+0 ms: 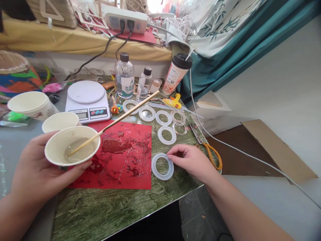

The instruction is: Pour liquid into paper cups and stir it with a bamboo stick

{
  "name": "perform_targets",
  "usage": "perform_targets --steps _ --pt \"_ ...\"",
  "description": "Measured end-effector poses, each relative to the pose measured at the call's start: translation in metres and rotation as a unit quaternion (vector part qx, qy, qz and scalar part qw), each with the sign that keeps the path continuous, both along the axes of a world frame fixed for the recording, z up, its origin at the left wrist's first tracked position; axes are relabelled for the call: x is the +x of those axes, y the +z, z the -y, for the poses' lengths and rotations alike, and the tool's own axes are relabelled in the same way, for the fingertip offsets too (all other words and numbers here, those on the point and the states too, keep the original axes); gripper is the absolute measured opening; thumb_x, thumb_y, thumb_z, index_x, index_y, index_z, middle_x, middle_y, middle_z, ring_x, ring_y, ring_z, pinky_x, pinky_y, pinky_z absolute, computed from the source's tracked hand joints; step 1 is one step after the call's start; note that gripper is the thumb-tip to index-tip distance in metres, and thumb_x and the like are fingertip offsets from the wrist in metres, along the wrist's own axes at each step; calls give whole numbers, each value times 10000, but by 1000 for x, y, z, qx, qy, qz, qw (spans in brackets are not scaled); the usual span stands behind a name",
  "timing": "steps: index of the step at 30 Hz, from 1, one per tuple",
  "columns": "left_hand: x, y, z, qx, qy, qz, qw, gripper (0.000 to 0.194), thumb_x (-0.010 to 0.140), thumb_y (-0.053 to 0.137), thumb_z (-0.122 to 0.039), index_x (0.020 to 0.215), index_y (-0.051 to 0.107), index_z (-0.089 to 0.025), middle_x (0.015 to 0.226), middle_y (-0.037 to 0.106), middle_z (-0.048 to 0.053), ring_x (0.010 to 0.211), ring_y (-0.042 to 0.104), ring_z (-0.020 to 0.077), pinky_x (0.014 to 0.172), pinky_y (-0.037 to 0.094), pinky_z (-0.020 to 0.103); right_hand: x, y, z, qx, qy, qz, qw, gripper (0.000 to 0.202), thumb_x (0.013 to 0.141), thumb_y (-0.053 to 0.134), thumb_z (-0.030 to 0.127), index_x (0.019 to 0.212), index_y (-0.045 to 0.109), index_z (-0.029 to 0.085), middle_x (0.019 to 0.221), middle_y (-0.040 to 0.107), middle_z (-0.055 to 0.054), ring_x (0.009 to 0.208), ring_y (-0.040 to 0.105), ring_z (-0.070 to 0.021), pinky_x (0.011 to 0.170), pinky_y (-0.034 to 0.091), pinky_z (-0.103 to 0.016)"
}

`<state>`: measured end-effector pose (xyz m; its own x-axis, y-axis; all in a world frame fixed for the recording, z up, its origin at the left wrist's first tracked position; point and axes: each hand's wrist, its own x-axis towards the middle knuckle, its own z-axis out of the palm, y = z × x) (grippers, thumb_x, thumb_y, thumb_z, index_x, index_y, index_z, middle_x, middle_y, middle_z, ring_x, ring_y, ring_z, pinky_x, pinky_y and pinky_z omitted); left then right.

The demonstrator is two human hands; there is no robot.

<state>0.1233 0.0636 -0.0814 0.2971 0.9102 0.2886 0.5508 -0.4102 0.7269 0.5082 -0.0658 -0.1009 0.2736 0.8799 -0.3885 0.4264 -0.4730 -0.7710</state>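
Observation:
A white paper cup (57, 150) is wrapped by the fingers and thumb of my left hand (42, 167). Clear liquid lies in its bottom, and a wooden stick (120, 119) leans out over the rim to the upper right. My right hand (192, 160) pinches the upper right edge of a translucent ring mold (155, 169) on the green table. Beyond it lie several more ring molds (162, 135) and two clear rings (179, 133). Left of the held mold is a red sheet (144, 137) wet with clear puddles.
Behind the held cup are another paper cup (50, 123) and a white scale (86, 92). Bottles (124, 72), a lidded drink cup (174, 77) and a yellow glue gun (175, 100) stand or lie farther back. Orange-handled scissors (213, 155) rest at the right edge, near a cable (225, 143).

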Motion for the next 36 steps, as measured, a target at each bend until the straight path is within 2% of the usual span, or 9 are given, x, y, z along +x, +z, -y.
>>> perform_targets --steps 10,14,17,19,22,27,36 --pt "-2 -6 -4 6 12 4 1000 417 723 934 -446 1084 819 -271 1017 902 3 853 844 291 829 669 424 0 2 1 16 -13 -34 999 292 848 767 515 936 833 244 959 867 -77 893 814 -280 862 645 -432" --pt "-2 -6 -5 12 0 12 1000 398 736 932 -467 1070 824 -279 999 904 -6 829 846 282 792 664 407 -8 -3 14 43 -23 -39 998 385 875 730 533 1116 784 237 1060 835 -103 979 794 -285 921 657 -464" --pt "-2 -5 -4 14 -3 9 1000 396 730 937 -467 1064 828 -283 1000 906 -7 820 847 283 779 665 408 -20 -6 27 89 -14 17 996 477 866 767 448 1290 727 234 1116 788 -105 984 746 -273 924 648 -473" --pt "-3 -5 -4 3 -2 13 1000 395 731 939 -453 1070 826 -285 1005 907 -3 828 847 287 795 667 418 -29 -6 31 123 4 80 989 468 880 750 371 1326 715 233 1128 765 -105 950 720 -263 896 642 -471" --pt "-4 -8 -3 -7 10 27 1000 449 711 958 -462 1104 825 -291 1032 907 13 857 850 310 817 663 448 -38 -3 28 130 29 143 981 395 904 702 293 1292 731 224 1127 747 -102 908 705 -250 867 637 -458" --pt "-3 -12 -2 -14 26 45 999 483 685 966 -447 1123 830 -295 1047 907 21 887 857 335 829 674 485 -39 0 15 99 49 191 975 300 909 686 213 1199 766 218 1028 752 -74 857 708 -242 812 619 -417" --pt "-3 -12 -3 -9 16 46 999 470 690 972 -426 1120 832 -295 1039 908 0 864 854 302 801 678 428 -41 -3 14 102 48 236 965 199 937 653 205 1104 760 214 1007 768 -72 859 726 -251 791 599 -407"
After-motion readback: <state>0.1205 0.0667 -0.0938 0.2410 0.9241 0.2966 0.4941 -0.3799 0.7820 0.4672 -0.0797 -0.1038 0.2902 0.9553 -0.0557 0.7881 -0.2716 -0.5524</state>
